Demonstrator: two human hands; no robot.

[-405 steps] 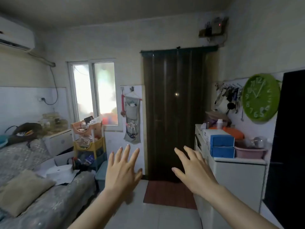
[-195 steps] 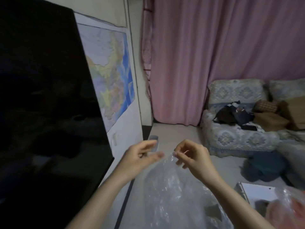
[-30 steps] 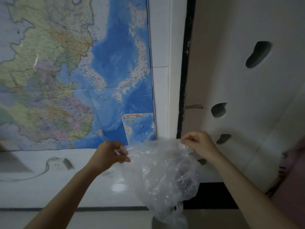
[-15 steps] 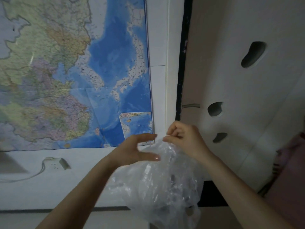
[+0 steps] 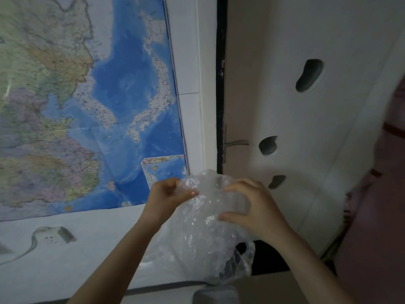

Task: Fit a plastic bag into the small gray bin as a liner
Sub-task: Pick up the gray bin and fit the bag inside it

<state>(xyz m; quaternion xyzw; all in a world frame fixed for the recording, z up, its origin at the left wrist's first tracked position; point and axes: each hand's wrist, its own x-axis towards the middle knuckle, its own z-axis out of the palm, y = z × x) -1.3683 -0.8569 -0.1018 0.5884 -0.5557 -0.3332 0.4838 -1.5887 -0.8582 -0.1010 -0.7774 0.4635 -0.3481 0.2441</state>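
Note:
A clear crumpled plastic bag (image 5: 203, 233) hangs in front of me, held at its top by both hands. My left hand (image 5: 166, 198) pinches the bag's upper left edge between thumb and fingers. My right hand (image 5: 252, 207) grips the upper right part, fingers curled over the plastic and thumb beneath. The small gray bin (image 5: 215, 295) shows only its rim at the bottom edge of the view, directly below the hanging bag. The bag's lower end dangles just above that rim.
A large map (image 5: 87, 106) covers the wall on the left. A white door (image 5: 285, 106) with a lever handle (image 5: 236, 143) stands on the right. A wall socket with a cable (image 5: 54, 235) sits low on the left. Pink fabric (image 5: 377, 227) is at the right edge.
Over the last second my hands came together from a spread hold. My left hand, open half a second ago, now pinches the bag top. The bin rim has come into view below.

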